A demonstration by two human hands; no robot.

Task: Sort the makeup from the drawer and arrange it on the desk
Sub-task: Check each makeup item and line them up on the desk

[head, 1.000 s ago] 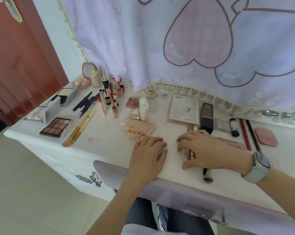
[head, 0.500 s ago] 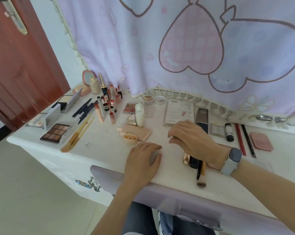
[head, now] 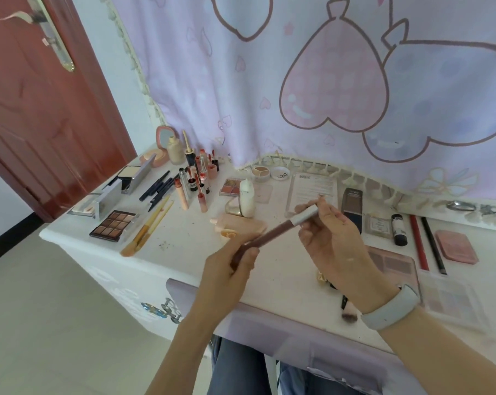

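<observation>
Above the front of the white desk [head: 184, 246], a slim brown-and-silver makeup stick [head: 281, 228] is held slanting between both hands: the left hand [head: 229, 269] grips its brown lower end with curled fingers, and the right hand [head: 330, 238] pinches the silver upper end. Behind it on the desk lie a peach pouch [head: 241, 225] and a white bottle [head: 246, 198], with a brown eyeshadow palette [head: 112, 225] and a cluster of lip tubes [head: 196, 183] to the left. To the right rest a pink palette [head: 395, 262], a red pencil [head: 419, 242] and a pink compact [head: 456, 246].
</observation>
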